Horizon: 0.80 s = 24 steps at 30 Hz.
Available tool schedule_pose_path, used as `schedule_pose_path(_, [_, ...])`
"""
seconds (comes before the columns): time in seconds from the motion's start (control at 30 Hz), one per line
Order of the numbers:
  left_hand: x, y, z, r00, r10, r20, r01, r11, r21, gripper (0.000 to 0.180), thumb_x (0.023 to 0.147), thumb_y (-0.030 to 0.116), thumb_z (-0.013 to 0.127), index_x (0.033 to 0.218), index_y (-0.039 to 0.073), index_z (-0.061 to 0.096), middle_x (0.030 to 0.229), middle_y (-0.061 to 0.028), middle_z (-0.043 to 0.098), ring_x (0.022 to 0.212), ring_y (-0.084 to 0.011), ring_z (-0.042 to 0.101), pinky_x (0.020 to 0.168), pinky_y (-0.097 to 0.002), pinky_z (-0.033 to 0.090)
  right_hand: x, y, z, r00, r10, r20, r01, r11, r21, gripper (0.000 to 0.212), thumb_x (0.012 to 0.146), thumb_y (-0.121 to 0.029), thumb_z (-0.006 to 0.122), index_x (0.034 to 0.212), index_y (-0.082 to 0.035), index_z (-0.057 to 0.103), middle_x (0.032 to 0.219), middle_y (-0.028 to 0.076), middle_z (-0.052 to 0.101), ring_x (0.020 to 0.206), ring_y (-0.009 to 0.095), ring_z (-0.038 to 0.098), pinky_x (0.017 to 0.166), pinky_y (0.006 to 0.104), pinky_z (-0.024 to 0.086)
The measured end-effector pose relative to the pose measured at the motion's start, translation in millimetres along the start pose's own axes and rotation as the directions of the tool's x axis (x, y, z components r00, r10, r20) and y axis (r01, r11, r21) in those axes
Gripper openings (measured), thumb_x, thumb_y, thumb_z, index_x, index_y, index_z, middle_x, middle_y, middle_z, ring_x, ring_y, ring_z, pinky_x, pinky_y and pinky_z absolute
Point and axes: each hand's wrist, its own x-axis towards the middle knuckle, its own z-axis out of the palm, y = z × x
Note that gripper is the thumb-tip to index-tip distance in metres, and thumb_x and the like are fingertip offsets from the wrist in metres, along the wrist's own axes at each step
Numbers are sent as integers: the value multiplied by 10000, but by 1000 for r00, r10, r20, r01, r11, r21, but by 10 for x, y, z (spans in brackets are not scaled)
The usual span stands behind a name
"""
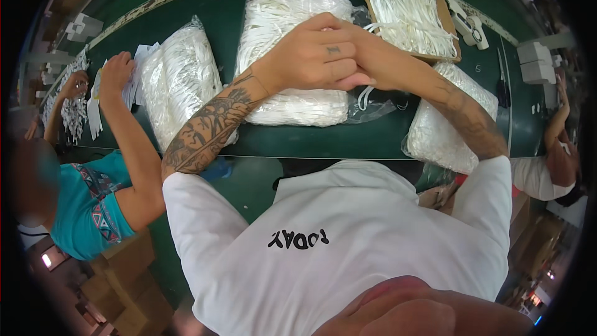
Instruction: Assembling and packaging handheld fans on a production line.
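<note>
Cords best kept loose and flat around a 2-hand grip

A 2-hand grip is formed over the dark green table [273, 143]: the fingers of the left hand [317, 56] are folded across the right hand [368, 56]. Both palms are hidden, so it cannot be told whether anything is grasped inside. A thin looped white cord [367, 96] is seen just below the grip on its right side; whether it is held or only lies there is not shown.

Behind and below the grip, a large clear plastic bag packed with flat white cords [267, 31] is laid on the table. An open brown cardboard box [443, 58], filled with slim white cords [407, 12], is set near the grip, beyond it to the right. 2 more filled clear bags are placed farther out, 1 to the left of the grip [183, 81] and 1 to its right, under the forearm [444, 115].

For good handling, the wrists would best be kept light, so that the bag is not pressed or split. Cords should be drawn singly and straight, since loops could easily be snagged. The loose clear film [376, 111] just below the grip would be better smoothed aside.
</note>
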Motion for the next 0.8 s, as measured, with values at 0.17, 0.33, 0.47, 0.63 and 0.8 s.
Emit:
schedule_pose_path(0.17, [-13, 27, 51, 997, 16, -74, -16, 1000, 1, 375, 792, 212, 812, 643, 71, 498, 720, -34, 527, 729, -224, 572, 725, -355, 486, 337, 318, 233, 996, 76, -44, -76, 997, 1, 238, 812, -184, 681, 970, -17, 621, 960, 158, 652, 950, 367, 619, 810, 408, 496])
schedule_pose_path(0.33, [-73, -22, 26, 997, -24, -79, 25, 1000, 15, 354, 803, 203, 802, 645, 84, 508, 725, -31, 531, 738, -218, 569, 741, -347, 476, 356, 369, 232, 954, 295, -48, -298, 952, -71, 260, 789, -205, 690, 965, -24, 628, 920, 161, 656, 910, 365, 632, 779, 408, 500])
schedule_pose_path(0.47, [-97, -16, 53, 997, -27, -66, 31, 998, 63, 317, 836, 248, 767, 662, 106, 544, 713, -7, 548, 730, -188, 573, 769, -339, 467, 317, 367, 174, 900, 429, -76, -435, 893, -112, 274, 776, -218, 696, 962, -28, 632, 896, 163, 658, 886, 364, 640, 761, 408, 502])
schedule_pose_path(0.63, [-111, 7, 39, 994, -58, -88, 69, 990, 121, 295, 810, 235, 776, 678, 99, 551, 728, -9, 570, 731, -197, 585, 789, -357, 467, 115, -360, -211, 873, 489, -1, -485, 867, 116, 347, 813, -218, 721, 1074, 2, 659, 906, 174, 686, 823, 306, 642, 772, 380, 503])
schedule_pose_path(0.8, [-97, -57, -148, 985, -150, -84, 162, 975, 155, 300, 823, 279, 759, 659, 129, 557, 684, 11, 562, 691, -171, 565, 752, -338, 446, -201, -819, -724, 742, 669, 42, -669, 734, 114, 271, 934, -223, 674, 1051, 22, 673, 887, 124, 689, 807, 185, 616, 766, 326, 492])
